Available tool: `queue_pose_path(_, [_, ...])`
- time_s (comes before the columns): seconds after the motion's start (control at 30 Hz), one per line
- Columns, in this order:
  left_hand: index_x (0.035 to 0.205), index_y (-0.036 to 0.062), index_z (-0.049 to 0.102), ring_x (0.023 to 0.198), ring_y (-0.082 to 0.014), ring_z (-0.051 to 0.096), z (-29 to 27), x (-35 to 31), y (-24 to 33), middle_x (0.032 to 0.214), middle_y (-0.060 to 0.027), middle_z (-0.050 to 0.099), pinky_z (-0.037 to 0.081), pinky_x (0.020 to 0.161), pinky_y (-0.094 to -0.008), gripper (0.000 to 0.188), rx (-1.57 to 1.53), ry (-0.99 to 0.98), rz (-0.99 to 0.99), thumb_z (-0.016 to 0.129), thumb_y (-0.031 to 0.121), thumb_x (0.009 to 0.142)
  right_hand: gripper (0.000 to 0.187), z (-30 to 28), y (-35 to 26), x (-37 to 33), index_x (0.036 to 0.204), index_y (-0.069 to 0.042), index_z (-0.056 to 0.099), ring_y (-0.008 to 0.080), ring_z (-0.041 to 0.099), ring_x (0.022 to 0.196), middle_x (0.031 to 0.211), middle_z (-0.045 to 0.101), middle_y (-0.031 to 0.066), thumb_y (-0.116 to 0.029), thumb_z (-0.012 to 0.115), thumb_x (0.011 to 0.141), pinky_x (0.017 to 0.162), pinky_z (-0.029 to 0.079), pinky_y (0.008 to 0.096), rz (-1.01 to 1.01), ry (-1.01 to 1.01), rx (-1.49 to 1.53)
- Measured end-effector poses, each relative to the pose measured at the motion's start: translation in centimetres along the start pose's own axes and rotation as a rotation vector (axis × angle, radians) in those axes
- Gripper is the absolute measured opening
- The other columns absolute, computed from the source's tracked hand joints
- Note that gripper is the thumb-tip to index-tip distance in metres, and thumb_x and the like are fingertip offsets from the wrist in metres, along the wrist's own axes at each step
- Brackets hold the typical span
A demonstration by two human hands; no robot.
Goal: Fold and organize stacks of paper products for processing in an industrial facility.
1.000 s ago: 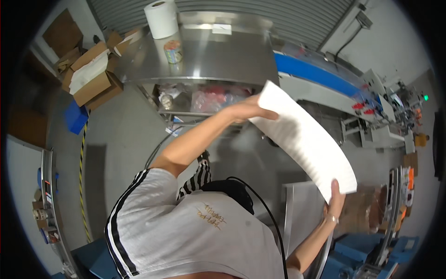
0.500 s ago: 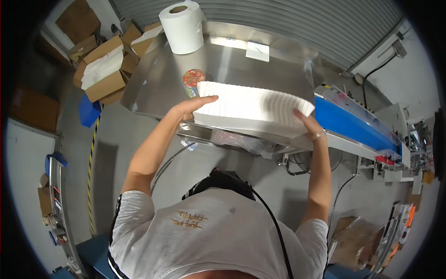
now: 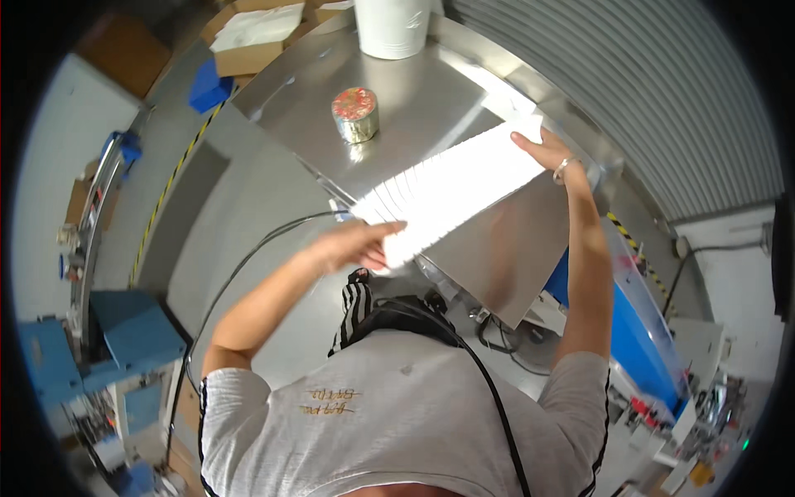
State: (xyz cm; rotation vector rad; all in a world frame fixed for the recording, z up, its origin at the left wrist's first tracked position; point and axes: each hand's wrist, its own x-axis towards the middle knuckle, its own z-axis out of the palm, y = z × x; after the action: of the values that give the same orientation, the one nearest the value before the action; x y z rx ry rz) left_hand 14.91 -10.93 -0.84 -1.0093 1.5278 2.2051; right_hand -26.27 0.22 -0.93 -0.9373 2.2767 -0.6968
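Between my two hands I hold a long row of thin white pieces (image 3: 464,186) pressed together like a stack on its side; their exact kind I cannot make out. My left hand (image 3: 358,246) is closed around its near left end, slightly blurred. At the far right end my right hand (image 3: 545,151) grips it, thumb on top. The row slants over the front part of the metal table (image 3: 290,108). A short round gold-coloured item with a red patterned top (image 3: 356,116) stands on the table beyond my left hand.
A large white paper roll (image 3: 393,31) stands at the table's far side. Open cardboard boxes (image 3: 252,60) and a blue bin (image 3: 209,86) are at far left. A blue conveyor belt (image 3: 642,348) runs at the right. A black cable (image 3: 257,240) hangs beside me.
The view has turned to the right. The white row has gone from nearly level to slanting, its right end farther away and its left end nearer me. Both hands have kept their hold.
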Motion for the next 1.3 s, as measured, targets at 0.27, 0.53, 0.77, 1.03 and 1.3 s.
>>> queue_pose_path(0.27, [0.121,-0.0010,0.052,0.107,-0.0179,0.059,17.8,-1.8,-5.5,0.114,-0.0108,0.061,0.049,0.092,-0.0309,0.031,-1.045,-0.245,0.037,0.054,0.012,0.093,0.102,5.4,-12.1,2.7,0.135,0.000,0.044,0.0340,0.051,0.119,0.126,0.055,0.0219,-0.077,0.053,0.068,0.101,0.039,0.0359,-0.404,-0.140,-0.512])
queue_pose_path(0.53, [0.133,0.0042,0.042,0.117,-0.0207,0.051,25.4,0.3,-6.9,0.130,-0.0024,0.050,0.042,0.095,-0.0293,0.041,-1.212,-0.395,-0.109,0.052,0.012,0.094,0.071,11.3,-19.4,-2.2,0.123,-0.011,0.055,0.0355,0.060,0.100,0.101,0.066,0.0184,-0.068,0.049,0.080,0.089,0.045,0.0422,-0.840,-0.399,-0.698])
queue_pose_path(0.77, [0.126,0.0079,0.048,0.112,-0.0214,0.055,27.1,3.4,-6.9,0.125,0.0010,0.053,0.049,0.086,-0.0340,0.035,-1.233,-0.441,0.047,0.055,0.014,0.092,0.060,10.9,-14.9,-2.1,0.133,-0.010,0.046,0.0350,0.049,0.118,0.124,0.056,0.0160,-0.051,0.049,0.089,0.104,0.032,0.0401,-1.270,0.086,-0.440])
queue_pose_path(1.03, [0.114,0.0053,0.054,0.105,-0.0254,0.061,25.9,5.2,-4.5,0.118,-0.0034,0.059,0.052,0.081,-0.0364,0.024,-1.301,-0.348,0.110,0.054,0.016,0.093,0.043,-1.2,0.9,-14.0,0.128,-0.008,0.051,0.0342,0.055,0.108,0.120,0.058,0.0162,-0.022,0.058,0.087,0.091,0.045,0.0398,-0.558,0.325,-0.280])
queue_pose_path(1.3, [0.121,0.0086,0.052,0.075,-0.0168,0.063,25.5,2.1,-1.9,0.094,-0.0083,0.065,0.049,0.063,-0.0211,0.030,-0.349,-0.430,0.076,0.057,0.016,0.092,0.075,5.7,10.4,-23.1,0.138,-0.007,0.035,0.0307,0.055,0.113,0.127,0.052,0.0197,-0.025,0.073,0.076,0.090,0.046,0.0361,-0.181,-0.044,0.355])
